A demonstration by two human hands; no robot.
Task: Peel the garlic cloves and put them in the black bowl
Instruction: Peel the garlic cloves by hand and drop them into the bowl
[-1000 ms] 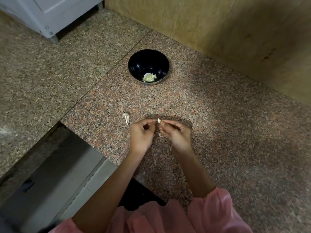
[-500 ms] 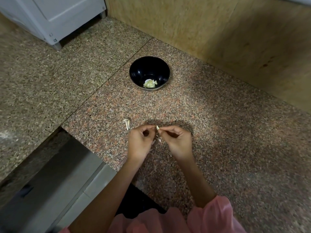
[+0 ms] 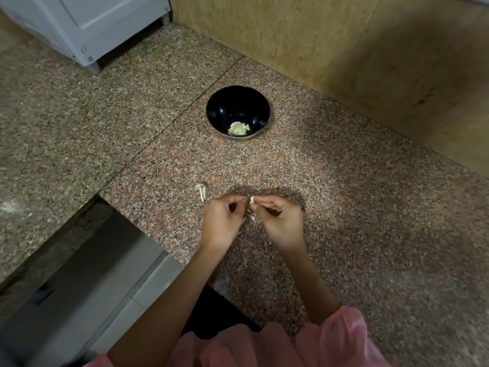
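Garlic clove: one garlic clove point(image 3: 252, 199), small and pale, held above the worktop point(image 3: 344, 207) between the two sets of fingertips, on the near side of the bowl.
Clove axis: its long side appears to run away from the person; which end is the tip is too small to tell.
Right grip: the right grip point(image 3: 280, 223) pinches the clove between thumb and forefinger, the other fingers curled.
Left grip: the left grip point(image 3: 222, 223) meets it from the other side, thumb and forefinger closed on the clove's edge.
Loose skin: thin papery skin strips point(image 3: 251, 217) show in the gap just below the clove; whether they hang or lie on the stone cannot be told.
Scrap: one skin scrap point(image 3: 201, 192) lies on the stone just left of the left grip.
Bowl: one black bowl point(image 3: 232, 107) stands upright, well apart from the hands.
Bowl contents: a small heap of peeled cloves point(image 3: 239, 129) at the bottom; the count cannot be made out.
Sleeves: pink sleeves point(image 3: 338, 337) at the near edge.
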